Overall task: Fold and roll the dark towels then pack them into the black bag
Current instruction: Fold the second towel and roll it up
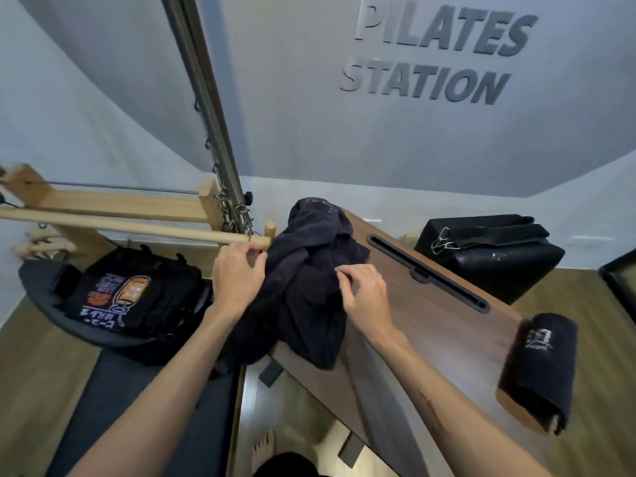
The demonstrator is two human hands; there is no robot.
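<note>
A heap of crumpled dark towels (pixel 309 270) lies on the left end of a brown wooden table (pixel 430 321) and hangs over its near edge. My left hand (pixel 237 273) grips the heap's left side with curled fingers. My right hand (pixel 364 290) pinches a fold of towel on the right side. One rolled dark towel (pixel 540 370) with a white logo rests on the table's right near corner. A black bag (pixel 488 249) with a strap and metal clips stands behind the table at the right.
A wooden pilates frame with a dowel bar (pixel 137 225) and metal springs (pixel 220 160) stands left. Below it, a black backpack with a printed black cloth (pixel 113 301) sits on a dark padded bench. A slot (pixel 426 270) runs along the table top. A bare foot (pixel 263 449) shows below.
</note>
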